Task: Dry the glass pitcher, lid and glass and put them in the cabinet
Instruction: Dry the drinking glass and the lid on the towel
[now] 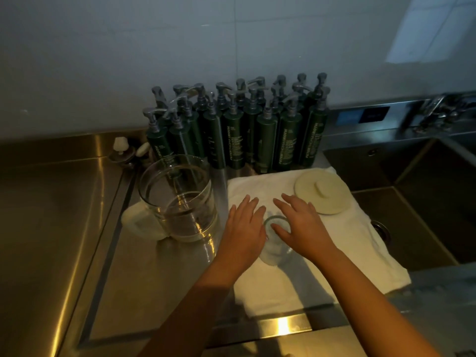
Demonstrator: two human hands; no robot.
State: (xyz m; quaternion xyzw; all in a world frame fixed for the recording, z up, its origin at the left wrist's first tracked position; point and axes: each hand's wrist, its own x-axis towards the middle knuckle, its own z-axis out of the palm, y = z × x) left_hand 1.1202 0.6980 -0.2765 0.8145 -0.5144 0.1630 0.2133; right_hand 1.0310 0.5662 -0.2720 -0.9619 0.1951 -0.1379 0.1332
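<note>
Head cam view, looking down at a steel worktop [64,228] in pretty dim light. The bit that matters: the glass [274,251] sits dead centre between the two hands, on a white towel [347,243] spread next to the sink [412,215]. It looks upright to me, rim up and long axis vertical, though it's clear glass in poor light, so I wouldn't swear to it. The left hand [244,225] is just beside it on one side and the right hand [302,224] on the other. Both have straight, spread fingers and are holding nothing. The right thumb seems to lie across the rim, but I can't tell if either hand really touches the glass. Neither is clearly nearer, so closing in from both sides looks like the obvious next move.

The cream lid [322,193] with its little knob lies flat on the towel, further back and to the right of the right hand. The glass pitcher [177,199] stands upright on the worktop left of the towel, near the left hand, with a bunched pale cloth [140,222] against its base.

Along the wall there's a crowd of dark green pump bottles [234,140]. The labels run vertically and read PETER THOMAS ROTH, but the smaller print is too tiny to make out. No cabinet in shot.
</note>
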